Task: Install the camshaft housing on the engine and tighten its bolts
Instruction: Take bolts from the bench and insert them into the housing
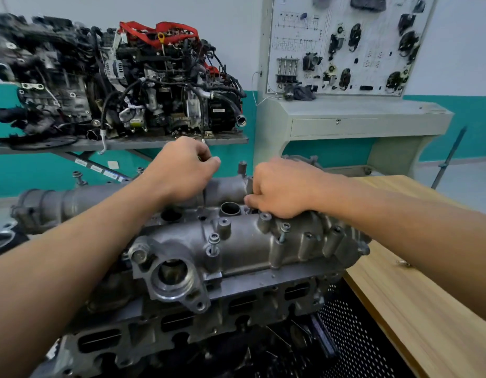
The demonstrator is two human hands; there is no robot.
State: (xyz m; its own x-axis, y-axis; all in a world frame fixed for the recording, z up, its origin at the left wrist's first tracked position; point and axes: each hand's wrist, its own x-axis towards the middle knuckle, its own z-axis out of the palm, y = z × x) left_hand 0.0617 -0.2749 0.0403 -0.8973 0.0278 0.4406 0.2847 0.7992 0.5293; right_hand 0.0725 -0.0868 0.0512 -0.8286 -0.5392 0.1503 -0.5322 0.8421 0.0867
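A wooden table stood at the right, just beside the engine. Behind, a grey metal shelf carried a second, fully fitted engine with red straps.

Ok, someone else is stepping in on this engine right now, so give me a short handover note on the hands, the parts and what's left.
Left hand: closed around a thin metal tool, over the far side of the camshaft housing.
Right hand: fingers curled down on the housing's top near the round open port; what it pinches is hidden.
Housing sits on the engine.
Done: housing placed, bolts dropped into holes.
Left: two near bolts stand proud with shank showing, so tightening is probably not finished.
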